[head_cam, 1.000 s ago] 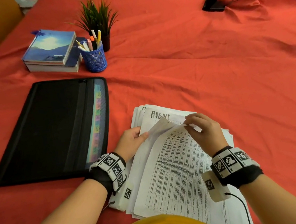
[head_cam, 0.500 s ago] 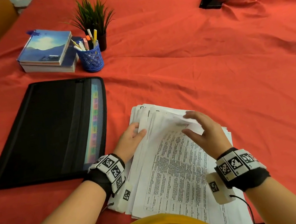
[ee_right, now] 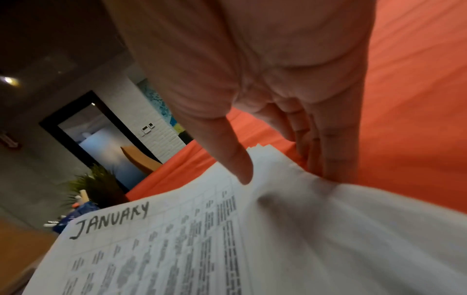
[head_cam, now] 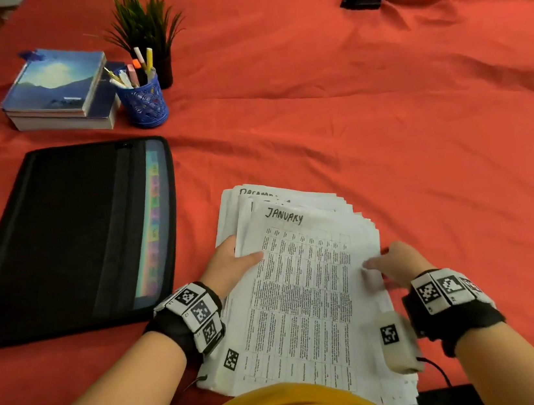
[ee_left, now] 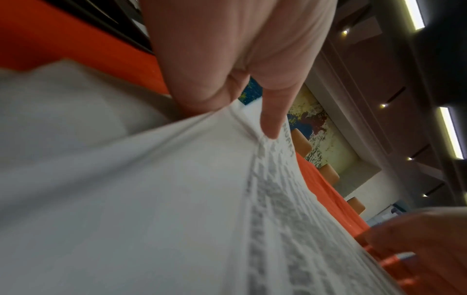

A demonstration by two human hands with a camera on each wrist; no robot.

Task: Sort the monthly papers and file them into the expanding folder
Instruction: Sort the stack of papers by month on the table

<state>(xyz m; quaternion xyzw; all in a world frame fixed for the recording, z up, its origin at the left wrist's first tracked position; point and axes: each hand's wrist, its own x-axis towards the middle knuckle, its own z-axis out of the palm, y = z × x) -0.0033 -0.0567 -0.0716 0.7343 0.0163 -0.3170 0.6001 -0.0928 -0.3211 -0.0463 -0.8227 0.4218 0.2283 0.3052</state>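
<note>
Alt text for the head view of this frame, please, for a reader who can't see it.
Two hands hold a stack of printed papers on a red tablecloth, the top sheet headed JANUARY; the left hand grips its left edge, the right hand its right edge. A closed black expanding folder lies left of the stack, with books, a blue pen cup and a small plant behind it.

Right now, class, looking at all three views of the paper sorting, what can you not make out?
- Printed text on the January sheet: too small in the head view, blurred in both wrist views.
- Sheets lower in the stack: covered by the January sheet; only part of one heading shows.
- Folder tab labels: too small, head view.
- Right hand fingers: tips hidden behind the paper edge, right wrist view.
</note>
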